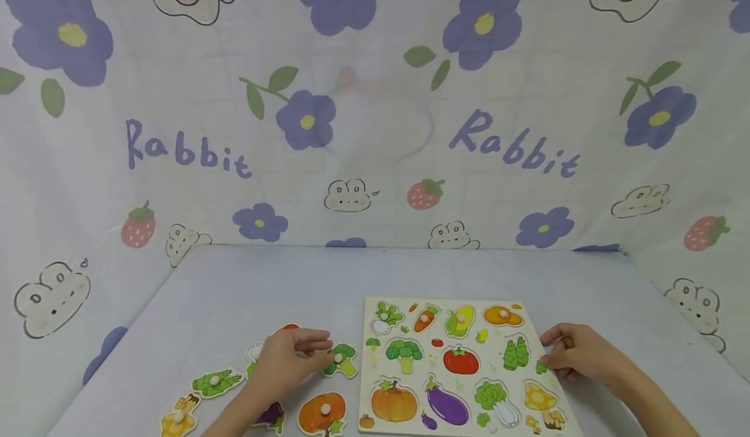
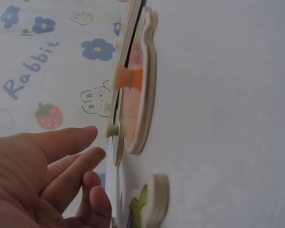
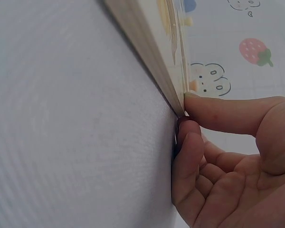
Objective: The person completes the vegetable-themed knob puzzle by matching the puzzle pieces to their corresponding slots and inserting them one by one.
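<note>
My left hand [image 1: 291, 361] hovers beside the loose broccoli piece [image 1: 346, 364], thumb and fingers bent but parted. In the left wrist view its fingertips come close to a green piece's knob [image 2: 112, 130], with nothing in their hold. My right hand [image 1: 586, 355] pinches the right edge of the wooden vegetable puzzle board [image 1: 375, 421], thumb on top and fingers at the underside, as the right wrist view also shows the board's edge [image 3: 145, 57]. Knobbed carrot [image 1: 426, 320] and corn [image 1: 460, 321] pieces sit in the board's upper row.
Left of the board lie a pumpkin piece [image 1: 323, 413], an asparagus piece [image 1: 217, 381], a mushroom piece [image 1: 176, 421] and an eggplant piece [image 1: 271, 416]. My left hand partly covers a red piece [image 1: 289, 327] and a white-and-green one [image 1: 254, 353]. A printed curtain [image 1: 375, 150] hangs behind the table.
</note>
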Available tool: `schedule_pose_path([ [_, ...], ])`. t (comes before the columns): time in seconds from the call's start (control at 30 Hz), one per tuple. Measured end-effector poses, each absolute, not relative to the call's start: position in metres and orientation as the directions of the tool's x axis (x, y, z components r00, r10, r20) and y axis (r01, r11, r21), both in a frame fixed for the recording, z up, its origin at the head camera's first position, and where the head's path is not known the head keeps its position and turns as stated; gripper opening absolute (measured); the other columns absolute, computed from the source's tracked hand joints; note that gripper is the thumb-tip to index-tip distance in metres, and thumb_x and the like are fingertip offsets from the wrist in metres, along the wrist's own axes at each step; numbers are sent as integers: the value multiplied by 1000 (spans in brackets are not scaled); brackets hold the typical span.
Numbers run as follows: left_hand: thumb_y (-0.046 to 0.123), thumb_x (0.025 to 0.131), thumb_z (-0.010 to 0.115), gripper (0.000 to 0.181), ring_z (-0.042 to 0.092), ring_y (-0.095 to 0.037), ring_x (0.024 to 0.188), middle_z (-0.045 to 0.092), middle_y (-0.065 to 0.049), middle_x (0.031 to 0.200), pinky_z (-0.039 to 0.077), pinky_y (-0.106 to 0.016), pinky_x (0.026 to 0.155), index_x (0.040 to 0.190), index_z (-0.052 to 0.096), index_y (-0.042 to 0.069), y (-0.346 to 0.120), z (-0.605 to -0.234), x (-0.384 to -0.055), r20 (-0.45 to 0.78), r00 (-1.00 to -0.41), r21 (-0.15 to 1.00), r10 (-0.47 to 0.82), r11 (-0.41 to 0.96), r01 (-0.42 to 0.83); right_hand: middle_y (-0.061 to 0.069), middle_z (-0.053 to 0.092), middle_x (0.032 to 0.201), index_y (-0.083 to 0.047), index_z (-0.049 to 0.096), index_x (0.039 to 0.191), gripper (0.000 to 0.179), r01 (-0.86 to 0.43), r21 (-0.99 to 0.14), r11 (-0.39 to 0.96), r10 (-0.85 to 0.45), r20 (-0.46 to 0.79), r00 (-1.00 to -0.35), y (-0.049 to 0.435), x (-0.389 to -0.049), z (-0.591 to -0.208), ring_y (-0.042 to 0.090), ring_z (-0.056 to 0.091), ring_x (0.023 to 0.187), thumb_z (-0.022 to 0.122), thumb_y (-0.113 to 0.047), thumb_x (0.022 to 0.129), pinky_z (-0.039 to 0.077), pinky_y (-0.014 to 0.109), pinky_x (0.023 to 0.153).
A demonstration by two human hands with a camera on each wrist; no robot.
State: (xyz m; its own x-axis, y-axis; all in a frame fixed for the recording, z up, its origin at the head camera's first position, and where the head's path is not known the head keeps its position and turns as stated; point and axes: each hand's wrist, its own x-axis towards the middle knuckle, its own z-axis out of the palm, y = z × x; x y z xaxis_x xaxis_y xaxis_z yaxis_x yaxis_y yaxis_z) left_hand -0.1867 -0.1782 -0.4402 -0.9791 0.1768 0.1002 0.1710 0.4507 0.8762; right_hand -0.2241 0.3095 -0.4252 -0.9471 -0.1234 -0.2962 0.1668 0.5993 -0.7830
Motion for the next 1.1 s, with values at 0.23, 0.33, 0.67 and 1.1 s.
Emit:
schedule_pose_path([
  [0.23,17,79,83,33,70,-15,79,74,-4,91,55,-28,67,107,73,2,-171,-438,-189,24,-981,913,194,395,101,6,56,75,9,54,113,39,162,-782,601,-123,-291,-949,310,-224,-426,20,52,68,75,-7,84,47,32,58],
  [0.33,19,77,85,34,70,-13,77,74,-2,87,55,-28,66,104,73,3,-167,-440,-191,29,-983,907,182,409,103,6,56,75,9,54,112,38,156,-782,603,-127,-287,-950,310,-224,-425,20,52,68,74,-7,84,47,32,58],
  [0.67,14,71,89,34,67,-14,81,74,-1,84,54,-34,73,100,72,4,-163,-438,-191,-2,-991,892,136,448,60,6,57,75,8,54,111,37,145,-793,592,-154,-288,-945,311,-226,-426,20,52,67,75,-7,85,47,32,57],
  [1.1,12,73,88,34,68,-15,81,74,-4,85,55,-33,71,101,72,3,-161,-436,-191,-24,-990,905,137,424,36,5,56,74,7,55,110,36,151,-779,609,-131,-286,-949,312,-227,-427,20,52,66,76,-8,84,47,32,57],
])
